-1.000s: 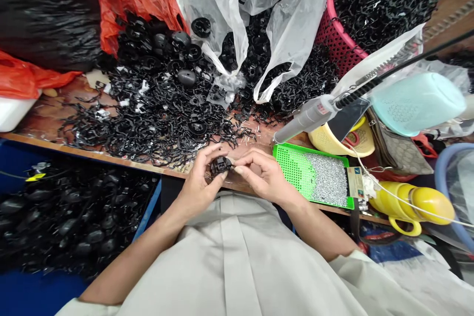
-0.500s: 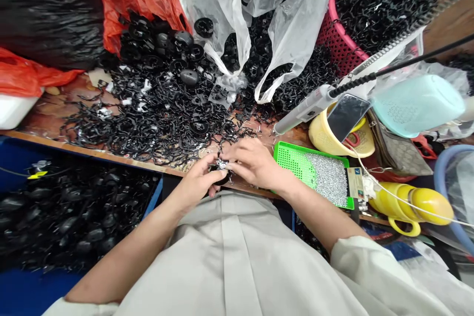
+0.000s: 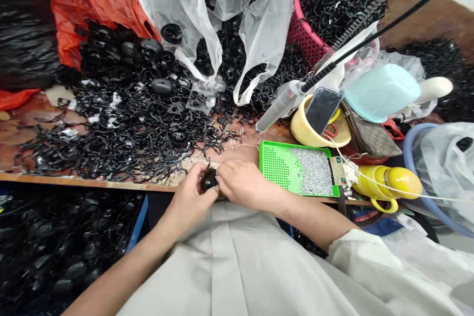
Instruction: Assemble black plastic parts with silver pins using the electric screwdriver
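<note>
At the table's front edge, my left hand point(image 3: 192, 200) is closed around a small round black plastic part point(image 3: 210, 179), thumb in front and fingers behind. My right hand point(image 3: 240, 185) meets it from the right, its curled fingers pressed to the part's side; whether a smaller piece sits between those fingertips is hidden. Just beyond my hands lies a heap of thin, curved black plastic pieces point(image 3: 137, 133). To the right of my right hand is a green perforated tray point(image 3: 274, 165) holding many tiny silvery pins or screws point(image 3: 316, 170).
A grey electric screwdriver point(image 3: 276, 108) hangs on a coiled cord. Behind it stands a pink basket point(image 3: 309, 29) of black pieces. A yellow container point(image 3: 301, 128) holds a phone point(image 3: 322, 108); a yellow bottle point(image 3: 388, 180) is at right. Below the table, at left, are black parts point(image 3: 62, 247).
The view has shifted right. The black part has been turned in my hands: its silvery face showed before, and now its dark side shows. My right fingers have curled in closer.
</note>
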Available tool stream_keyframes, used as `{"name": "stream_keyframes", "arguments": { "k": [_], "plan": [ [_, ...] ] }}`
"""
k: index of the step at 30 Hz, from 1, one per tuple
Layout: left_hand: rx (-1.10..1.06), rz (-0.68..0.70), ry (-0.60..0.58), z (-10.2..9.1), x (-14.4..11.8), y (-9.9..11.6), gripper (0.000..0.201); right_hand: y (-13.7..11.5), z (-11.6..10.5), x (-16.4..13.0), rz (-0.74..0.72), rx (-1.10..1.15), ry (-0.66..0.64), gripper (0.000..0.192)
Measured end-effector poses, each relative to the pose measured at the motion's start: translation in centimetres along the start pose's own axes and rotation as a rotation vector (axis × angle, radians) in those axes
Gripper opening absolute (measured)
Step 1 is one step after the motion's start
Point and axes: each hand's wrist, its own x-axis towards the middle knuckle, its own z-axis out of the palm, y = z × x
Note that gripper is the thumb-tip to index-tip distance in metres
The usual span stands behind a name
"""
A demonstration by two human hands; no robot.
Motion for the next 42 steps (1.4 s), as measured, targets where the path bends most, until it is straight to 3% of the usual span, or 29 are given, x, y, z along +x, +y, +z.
{"name": "stream_keyframes", "arguments": {
  "k": [2,4,5,7,8,9,12,13,15,17,20,24,28,30,34,37,42],
  "plan": [
    [0.270,0.334,0.240,0.8,0.4,-0.2,0.035,0.0,0.8,0.3,0.235,0.501,0.049,0.018],
    [0.397,0.574,0.372,1.3,1.0,-0.4,0.038,0.2,1.0,0.2,0.410,1.048,0.008,0.024],
    [0.387,0.626,0.384,1.5,1.4,-0.4,0.038,0.4,0.7,0.0,0.455,1.250,-0.042,0.027],
    [0.230,0.557,0.358,1.6,2.1,-0.4,0.039,1.2,-0.9,-1.0,0.473,1.420,-0.083,0.032],
    [0.102,0.454,0.335,1.6,2.4,-0.4,0.039,2.0,-2.1,-1.8,0.457,1.403,-0.044,0.033],
    [-0.035,0.326,0.309,1.5,2.6,-0.4,0.041,2.9,-3.4,-2.6,0.439,1.339,0.092,0.031],
    [-0.342,0.006,0.235,1.9,3.1,-0.4,0.047,6.4,-6.8,-4.4,0.315,1.037,0.828,0.025],
    [-0.389,-0.054,0.204,2.2,3.1,-0.2,0.049,7.6,-7.4,-4.6,0.273,0.920,0.944,0.025],
    [-0.430,-0.125,0.129,3.3,3.3,0.3,0.048,9.3,-7.7,-4.0,0.201,0.722,0.925,0.048],
    [-0.444,-0.174,0.018,4.7,3.4,1.0,0.044,10.1,-7.2,-2.6,0.146,0.604,0.717,0.067],
    [-0.463,-0.249,-0.122,6.5,3.7,2.0,0.041,9.6,-6.5,-0.7,0.105,0.553,0.533,0.057],
    [-0.499,-0.328,-0.179,7.6,4.1,2.7,0.043,8.2,-7.5,-0.7,0.105,0.609,0.694,0.053],
    [-0.539,-0.392,-0.318,8.0,4.5,3.0,0.043,9.3,-8.3,-1.6,0.148,0.765,0.854,0.049],
    [-0.546,-0.355,-0.240,8.0,4.9,3.0,0.043,10.6,-7.9,-1.6,0.187,0.823,0.905,0.048],
    [-0.554,-0.206,0.091,7.1,5.6,2.9,0.044,12.1,-6.6,-1.2,0.218,0.846,0.973,0.047],
    [-0.577,-0.228,0.081,7.0,5.7,2.8,0.042,12.2,-5.8,-0.7,0.209,0.838,0.995,0.043],
    [-0.591,-0.332,-0.017,8.7,5.4,2.5,0.039,12.3,-5.2,-0.3,0.241,0.803,0.985,0.042]
  ]
}}
